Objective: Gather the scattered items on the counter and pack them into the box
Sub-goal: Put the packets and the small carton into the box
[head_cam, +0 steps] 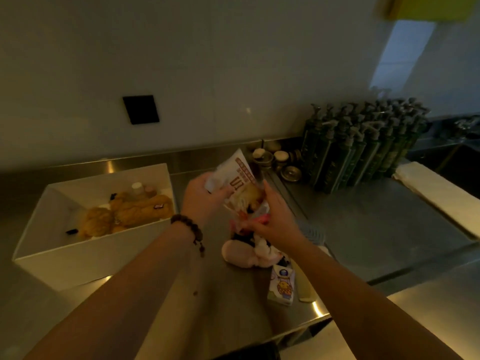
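Observation:
A white open box stands on the steel counter at the left, with yellow plush toys and small bottles inside. Above the counter's middle, both hands hold a printed snack packet. My left hand grips its upper left part. My right hand pinches its lower end, next to something pink. Under my right hand a pale pink plush toy lies on the counter. A small printed carton and a pale yellow flat piece lie nearer the front edge.
Several dark green pump bottles stand in a block at the back right, with small jars beside them. A folded white cloth lies far right. A grey ribbed item peeks out behind my right wrist. The counter's front edge is close.

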A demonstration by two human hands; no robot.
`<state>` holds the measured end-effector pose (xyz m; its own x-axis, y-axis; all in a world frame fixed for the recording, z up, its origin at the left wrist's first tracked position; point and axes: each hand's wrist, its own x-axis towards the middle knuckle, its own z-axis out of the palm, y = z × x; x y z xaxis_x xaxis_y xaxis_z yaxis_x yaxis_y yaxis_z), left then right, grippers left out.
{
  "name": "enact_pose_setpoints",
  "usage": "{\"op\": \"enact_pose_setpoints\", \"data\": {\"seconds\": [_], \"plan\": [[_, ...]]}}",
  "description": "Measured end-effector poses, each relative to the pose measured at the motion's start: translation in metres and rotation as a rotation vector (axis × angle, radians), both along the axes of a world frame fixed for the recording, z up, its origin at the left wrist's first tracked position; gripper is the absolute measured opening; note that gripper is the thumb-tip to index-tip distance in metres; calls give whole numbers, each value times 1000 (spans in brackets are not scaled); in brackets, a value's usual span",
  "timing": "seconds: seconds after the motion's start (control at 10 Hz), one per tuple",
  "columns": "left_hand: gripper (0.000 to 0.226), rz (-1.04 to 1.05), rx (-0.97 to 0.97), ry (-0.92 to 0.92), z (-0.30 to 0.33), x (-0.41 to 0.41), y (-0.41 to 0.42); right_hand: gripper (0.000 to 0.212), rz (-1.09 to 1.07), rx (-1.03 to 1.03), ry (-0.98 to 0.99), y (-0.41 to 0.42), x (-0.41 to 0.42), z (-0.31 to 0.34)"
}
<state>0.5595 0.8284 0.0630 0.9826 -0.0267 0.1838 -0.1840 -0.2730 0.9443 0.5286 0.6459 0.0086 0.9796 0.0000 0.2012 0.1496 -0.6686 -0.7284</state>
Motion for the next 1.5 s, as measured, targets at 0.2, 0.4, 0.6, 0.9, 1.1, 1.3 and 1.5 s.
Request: {"op": "enact_pose_setpoints", "data": {"seconds": [0.2,0.4,0.6,0.9,1.1,1.3,1.5], "plan": [[18,258,41,-114,32,1,61,73,100,-256,121,22,24,-12],[22,386,-1,-151,47,-11,94,29,230,-372,235,46,30,-21],[27,487,-29,-171,56,-16,130,24,244,-234,133,55,42,-6],[25,544,36,-111,62,-22,211,26,343,14,-208,121,84,72],[24,250,269,164,46,14,257,25,357,0,-185,166,104,69],[19,-264,834,427,22,70,256,24,288,5,-132,192,111,53],[34,-425,1017,671,-34,107,252,24,238,-37,-88,212,115,50]]}}
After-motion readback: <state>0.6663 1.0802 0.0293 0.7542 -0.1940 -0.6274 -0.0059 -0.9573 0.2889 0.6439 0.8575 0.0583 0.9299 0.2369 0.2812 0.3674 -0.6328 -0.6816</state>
